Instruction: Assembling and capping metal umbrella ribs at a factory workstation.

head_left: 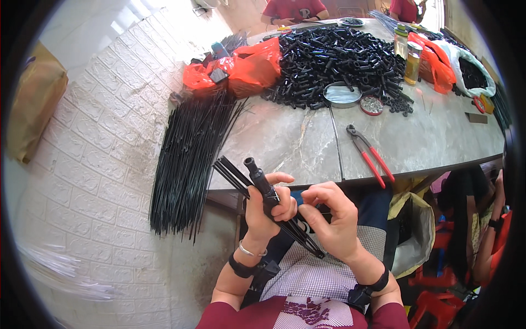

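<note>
I'm watching from afar, and the left hand (258,218) is curled round a black tube (260,179) and a bundle of thin black rods (233,176), all above the checked cloth (323,279)! Just beside it, the right hand (335,223) holds thumb and fingertips close together (whether they pinch anything, I can't tell). Red-handled pincers (373,169) lie on the grey table (290,145).

We have one stepped black tube (256,174), tilted up-left, beside thin black rods (232,176) bundled diagonally, both in our left hand (264,211).
</note>
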The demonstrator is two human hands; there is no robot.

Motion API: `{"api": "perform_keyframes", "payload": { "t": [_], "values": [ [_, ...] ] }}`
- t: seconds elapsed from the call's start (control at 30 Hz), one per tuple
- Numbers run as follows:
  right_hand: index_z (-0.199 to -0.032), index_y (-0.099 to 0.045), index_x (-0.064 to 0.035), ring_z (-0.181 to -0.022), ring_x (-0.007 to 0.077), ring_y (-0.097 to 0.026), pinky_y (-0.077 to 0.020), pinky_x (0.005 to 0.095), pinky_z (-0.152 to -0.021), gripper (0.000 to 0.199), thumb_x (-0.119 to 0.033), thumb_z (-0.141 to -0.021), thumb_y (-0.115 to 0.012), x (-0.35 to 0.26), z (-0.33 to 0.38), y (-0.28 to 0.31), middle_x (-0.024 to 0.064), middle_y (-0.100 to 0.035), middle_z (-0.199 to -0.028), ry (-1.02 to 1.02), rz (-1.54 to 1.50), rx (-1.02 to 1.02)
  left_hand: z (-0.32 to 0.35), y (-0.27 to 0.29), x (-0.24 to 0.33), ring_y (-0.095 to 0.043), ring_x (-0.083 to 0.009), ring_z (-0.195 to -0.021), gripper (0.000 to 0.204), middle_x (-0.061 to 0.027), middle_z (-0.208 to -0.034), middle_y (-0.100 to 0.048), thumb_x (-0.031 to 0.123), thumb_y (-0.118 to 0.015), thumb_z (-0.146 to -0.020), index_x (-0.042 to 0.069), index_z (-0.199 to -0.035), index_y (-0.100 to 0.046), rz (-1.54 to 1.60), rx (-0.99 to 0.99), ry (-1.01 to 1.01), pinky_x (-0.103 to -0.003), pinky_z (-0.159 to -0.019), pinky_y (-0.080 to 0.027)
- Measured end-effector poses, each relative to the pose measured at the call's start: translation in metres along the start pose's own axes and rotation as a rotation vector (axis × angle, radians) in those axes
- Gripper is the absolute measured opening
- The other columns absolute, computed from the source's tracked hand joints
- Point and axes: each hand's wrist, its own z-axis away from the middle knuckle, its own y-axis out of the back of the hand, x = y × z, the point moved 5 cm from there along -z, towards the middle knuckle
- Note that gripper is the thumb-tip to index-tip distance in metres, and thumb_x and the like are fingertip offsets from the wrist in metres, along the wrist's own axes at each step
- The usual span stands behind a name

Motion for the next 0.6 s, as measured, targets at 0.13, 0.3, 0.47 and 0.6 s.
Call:
{"api": "perform_keyframes", "payload": {
  "t": [0.13,0.3,0.47,0.6],
  "values": [
    [-0.098,-0.065,0.0013,-0.076,0.0192,-0.060,-0.0490,0.0281,-0.066,0.028,-0.002,-0.073,-0.075,-0.003,-0.017,-0.021,0.0106,-0.061,-0.091,0.095,0.026,-0.019,-0.002,0.009,0.000,-0.030,-0.0036,-0.042,0.075,0.0056,-0.049,-0.039,0.062,-0.025,-0.096,-0.005,-0.120,-0.049,-0.202,0.157,0.001,-0.022,-0.045,-0.030],
    [-0.096,-0.067,0.0012,-0.073,0.0194,-0.059,-0.0487,0.0286,-0.062,0.029,-0.002,-0.069,-0.076,0.009,-0.021,-0.037,0.0098,-0.059,-0.088,0.087,0.081,-0.013,-0.003,0.023,0.002,-0.044,-0.0058,-0.047,0.074,0.0009,-0.057,-0.054,0.057,-0.025,-0.097,-0.008,-0.126,-0.046,-0.206,0.216,-0.030,-0.022,-0.051,-0.039],
    [-0.091,-0.068,0.0018,-0.069,0.0195,-0.058,-0.0480,0.0289,-0.057,0.026,-0.001,-0.067,-0.076,0.016,-0.023,-0.049,0.0085,-0.058,-0.084,0.150,0.157,0.042,-0.001,0.038,-0.004,-0.047,-0.0055,-0.052,0.077,-0.0038,-0.068,-0.062,0.059,-0.027,-0.096,-0.009,-0.128,-0.044,-0.186,0.313,-0.006,-0.021,-0.052,-0.037],
    [-0.090,-0.068,0.0031,-0.068,0.0196,-0.058,-0.0480,0.0293,-0.057,0.025,0.001,-0.066,-0.075,0.016,-0.024,-0.057,0.0080,-0.060,-0.083,0.243,0.243,0.067,-0.001,0.048,-0.009,-0.043,-0.0014,-0.051,0.079,-0.0029,-0.071,-0.063,0.061,-0.032,-0.095,-0.009,-0.130,-0.043,-0.144,0.275,0.000,-0.017,-0.047,-0.031]
  ]
}}
